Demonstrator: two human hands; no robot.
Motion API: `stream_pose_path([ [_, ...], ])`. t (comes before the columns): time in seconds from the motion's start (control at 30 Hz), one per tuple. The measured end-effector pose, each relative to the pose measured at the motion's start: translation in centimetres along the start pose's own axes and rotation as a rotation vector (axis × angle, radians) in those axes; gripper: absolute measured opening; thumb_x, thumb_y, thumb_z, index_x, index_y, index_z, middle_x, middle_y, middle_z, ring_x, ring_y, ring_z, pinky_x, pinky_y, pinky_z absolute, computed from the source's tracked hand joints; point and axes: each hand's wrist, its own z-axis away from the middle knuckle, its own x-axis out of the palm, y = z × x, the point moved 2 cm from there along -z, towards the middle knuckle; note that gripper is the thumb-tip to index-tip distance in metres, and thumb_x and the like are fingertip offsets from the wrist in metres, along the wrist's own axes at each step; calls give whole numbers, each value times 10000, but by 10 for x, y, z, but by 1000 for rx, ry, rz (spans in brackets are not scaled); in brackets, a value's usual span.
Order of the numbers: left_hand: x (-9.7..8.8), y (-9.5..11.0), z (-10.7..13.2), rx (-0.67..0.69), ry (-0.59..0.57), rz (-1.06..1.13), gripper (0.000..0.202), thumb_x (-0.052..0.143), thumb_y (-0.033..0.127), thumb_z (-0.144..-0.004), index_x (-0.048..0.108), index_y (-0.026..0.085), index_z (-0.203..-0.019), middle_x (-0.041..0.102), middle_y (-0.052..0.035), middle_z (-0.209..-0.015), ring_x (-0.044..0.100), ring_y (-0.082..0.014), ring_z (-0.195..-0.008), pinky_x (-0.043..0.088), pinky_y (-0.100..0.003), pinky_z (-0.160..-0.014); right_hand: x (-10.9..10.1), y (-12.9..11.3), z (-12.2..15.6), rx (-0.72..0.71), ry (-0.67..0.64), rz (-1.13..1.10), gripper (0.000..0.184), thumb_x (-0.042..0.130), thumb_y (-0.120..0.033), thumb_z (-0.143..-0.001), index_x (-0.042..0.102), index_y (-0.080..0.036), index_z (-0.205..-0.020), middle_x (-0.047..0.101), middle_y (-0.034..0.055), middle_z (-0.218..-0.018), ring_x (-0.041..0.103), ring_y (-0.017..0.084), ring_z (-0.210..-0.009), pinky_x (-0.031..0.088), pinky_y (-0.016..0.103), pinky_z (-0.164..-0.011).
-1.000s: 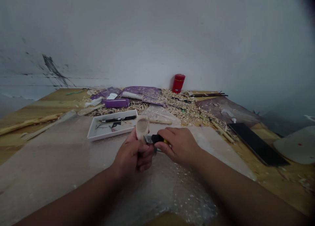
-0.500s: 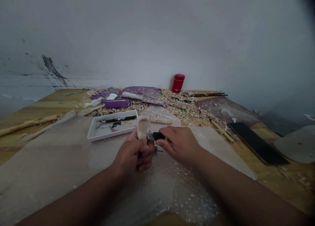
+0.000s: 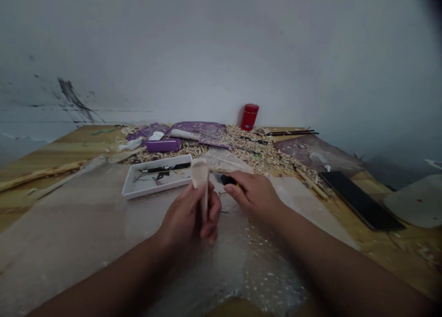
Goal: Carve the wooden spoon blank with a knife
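Note:
A pale wooden spoon [image 3: 200,172] stands nearly upright in my left hand [image 3: 188,213], bowl end up and handle running down across the palm. My fingers wrap its handle loosely. Just right of the spoon, my right hand [image 3: 253,195] is closed around a utility knife [image 3: 228,179] with a black and yellow grip. The short blade points left toward the spoon, with a small gap between them. Behind the spoon sits a white tray [image 3: 127,188] holding a black pen-like tool [image 3: 169,167] and small dark metal pieces.
Wood shavings [image 3: 265,158] cover the back of the table around purple wrapping [image 3: 203,129] and a red canister [image 3: 249,117]. A black phone-like slab [image 3: 361,201] lies at the right. Clear plastic sheeting [image 3: 86,225] spreads under my arms; wooden sticks [image 3: 41,174] lie at the left.
The knife blade has come away from the spoon toward the right. My left hand has turned the spoon and loosened its fingers, so more of the handle shows.

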Motion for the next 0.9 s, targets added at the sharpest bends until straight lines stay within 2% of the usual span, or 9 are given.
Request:
stream_pose_path([
  [0.13,-3,-2,-4,5,96,-69,399,248,474,-828,447,165,-672,470,28,-481,379,-74,-320,400,-240,-345,-2,1,0,-34,12,-76,387,254,-458,-871,505,-166,-828,553,21,-712,498,124,-650,296,212,-561],
  [0.3,-10,-2,-6,-66,235,-94,505,233,536,-807,445,155,-551,409,22,-354,361,-81,-288,334,-211,-318,3,-9,4,-125,-91,-28,427,241,-502,-857,508,-171,-817,559,22,-725,501,127,-649,289,219,-567],
  [0.57,-7,-3,-4,-88,315,-104,517,265,560,-787,434,170,-493,322,46,-245,281,-76,-204,285,-210,-288,6,-16,6,-166,-91,132,444,242,-532,-845,517,-185,-817,560,14,-708,493,130,-624,244,241,-548],
  [0.9,-3,2,-3,-143,315,-77,514,252,535,-802,439,167,-496,314,47,-235,251,-64,-190,270,-190,-271,6,-18,7,-141,-9,237,441,234,-546,-843,509,-202,-821,552,12,-701,478,138,-596,207,244,-530],
])
